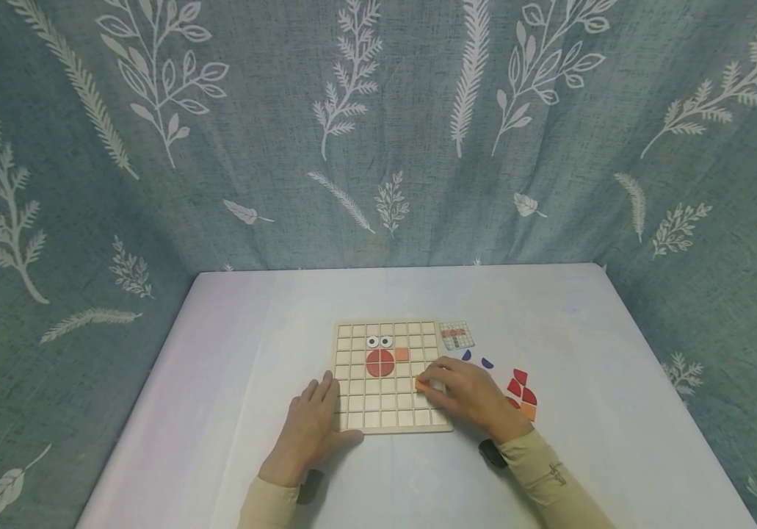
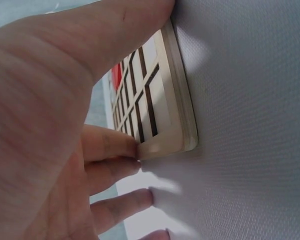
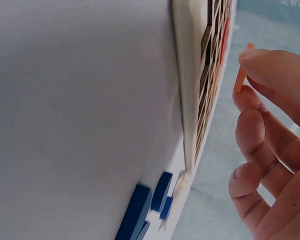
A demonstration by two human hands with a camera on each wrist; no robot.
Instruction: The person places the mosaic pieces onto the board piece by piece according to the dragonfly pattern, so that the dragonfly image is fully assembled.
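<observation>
Here, the sleeve mark is illegible; the board holds red quarters, eyes, an orange square. Your right hand pinches an orange piece above; your spread left hand touches it.

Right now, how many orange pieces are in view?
3: one orange piece on the grid board, another pinched in the right grip, a third on the table beside red pieces. Others may be hidden under that grip.

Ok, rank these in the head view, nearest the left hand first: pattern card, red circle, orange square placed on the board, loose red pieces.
1. Red circle, on the grid board
2. Orange square, right of it
3. Pattern card, right of the board
4. Loose red pieces, far right
</observation>
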